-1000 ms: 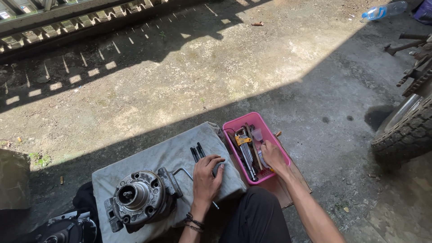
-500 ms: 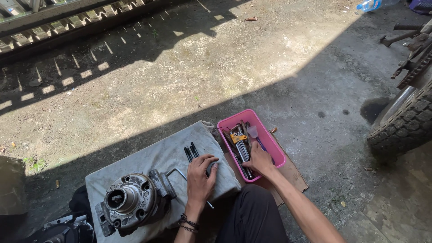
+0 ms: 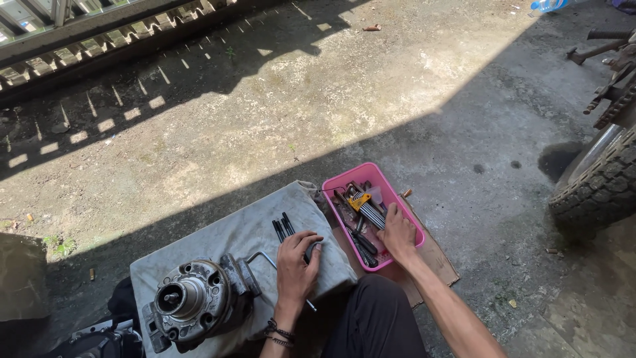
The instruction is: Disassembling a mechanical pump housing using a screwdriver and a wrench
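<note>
My left hand [image 3: 296, 264] rests on a grey cloth [image 3: 232, 232], its fingers curled over a small dark tool [image 3: 311, 250]. Just beyond it lie a few black hex keys [image 3: 282, 227]. A grey metal compressor-like part [image 3: 195, 298] sits on the cloth to the left. My right hand [image 3: 397, 232] reaches into a pink plastic tray [image 3: 377, 176] of tools, fingers down among them beside a set of hex keys in a yellow holder [image 3: 366, 207]. What the right hand grips, if anything, is hidden.
A knobby tyre [image 3: 596, 185] and metal machine parts stand at the right edge. Cardboard [image 3: 437, 262] lies under the tray. Sunlit concrete stretches ahead to a railing [image 3: 99, 33] at the top left. My dark trouser leg [image 3: 377, 318] is at the bottom.
The view has shifted slightly. My right hand stays in the pink tray among the tools and my left hand stays on the cloth.
</note>
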